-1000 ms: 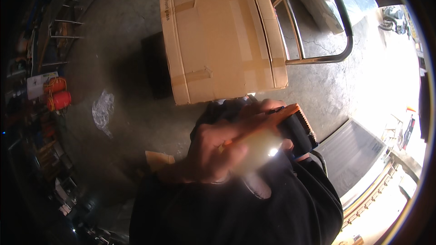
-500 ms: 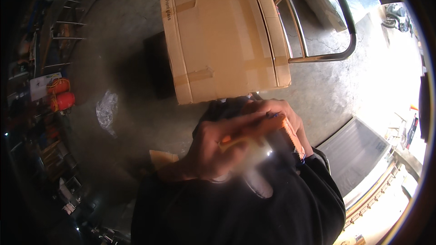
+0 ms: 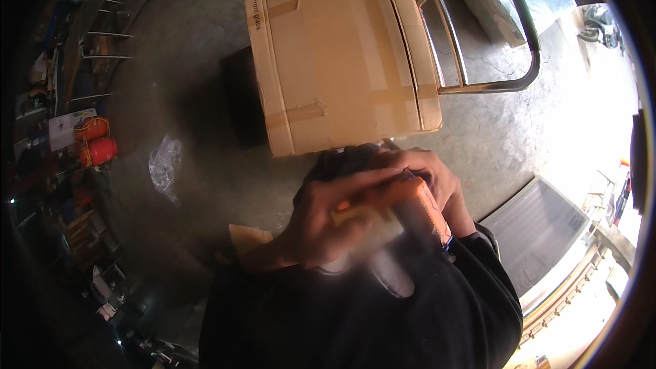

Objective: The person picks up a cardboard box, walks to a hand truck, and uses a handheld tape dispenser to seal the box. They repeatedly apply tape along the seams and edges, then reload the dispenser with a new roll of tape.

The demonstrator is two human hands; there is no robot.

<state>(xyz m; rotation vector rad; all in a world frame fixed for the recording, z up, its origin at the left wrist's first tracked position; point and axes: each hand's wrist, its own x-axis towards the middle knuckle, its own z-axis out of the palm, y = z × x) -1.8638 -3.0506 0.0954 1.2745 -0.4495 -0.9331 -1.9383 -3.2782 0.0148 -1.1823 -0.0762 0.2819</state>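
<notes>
Close to my chest, both hands come together around an orange object point(image 3: 432, 212) with a zigzag blue-trimmed edge; its kind is unclear. My left hand point(image 3: 328, 215) curls round its left part, fingers bent, blurred by nearness. Under those fingers a pale yellowish patch point(image 3: 372, 232) shows, too smeared to name. My right hand point(image 3: 430, 167) wraps over the far right side of the orange object, fingers bent. Just beyond the hands is a large taped cardboard box point(image 3: 342, 61), which neither hand visibly touches.
The box stands beside a hand-truck handle point(image 3: 536, 48) of bent metal tube. Crumpled clear plastic point(image 3: 165, 167) and a cardboard scrap point(image 3: 249, 238) lie on the concrete floor at left. Red cylinders point(image 3: 99, 152) and a metal rack point(image 3: 109, 27) line the left side. A grey panel point(image 3: 536, 222) lies at right.
The view has shifted slightly, so the box and floor things sit a little further right. The orange object shows more of its face between the hands; both hands keep their grip.
</notes>
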